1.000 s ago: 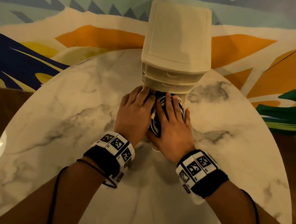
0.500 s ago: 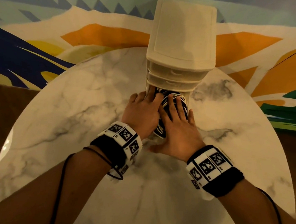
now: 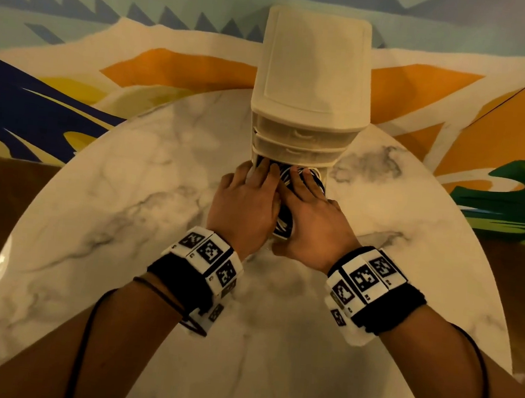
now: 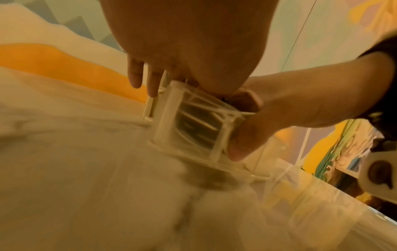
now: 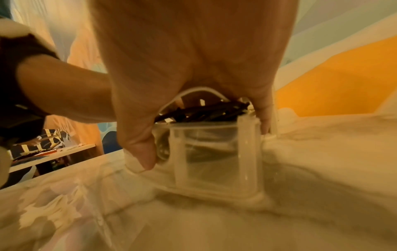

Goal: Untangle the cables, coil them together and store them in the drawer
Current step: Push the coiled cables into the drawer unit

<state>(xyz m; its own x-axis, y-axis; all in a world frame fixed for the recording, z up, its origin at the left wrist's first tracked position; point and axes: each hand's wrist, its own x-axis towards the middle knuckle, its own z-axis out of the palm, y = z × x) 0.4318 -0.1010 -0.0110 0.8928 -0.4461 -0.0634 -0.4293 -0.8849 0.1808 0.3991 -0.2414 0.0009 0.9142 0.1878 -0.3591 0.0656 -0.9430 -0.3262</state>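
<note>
A cream drawer unit (image 3: 313, 75) stands at the far side of the marble table (image 3: 124, 217). Its bottom drawer (image 3: 324, 177) is partly pulled out and holds a coil of black and white cables (image 3: 284, 223). My left hand (image 3: 245, 200) lies flat on the left part of the coil, fingers straight. My right hand (image 3: 313, 223) lies flat on the right part. In the right wrist view the cables (image 5: 204, 112) bulge above the clear drawer (image 5: 214, 152), and my right thumb (image 5: 139, 149) presses against its front corner.
Two shut upper drawers (image 3: 302, 135) sit above the pulled-out one. The round table's edge curves near a painted wall (image 3: 109, 39) behind the unit. A low shelf with clutter (image 5: 43, 152) shows off the table's left side.
Both hands have moved forward with the drawer, which has slid further in under the unit. Less of the cable coil shows now.
</note>
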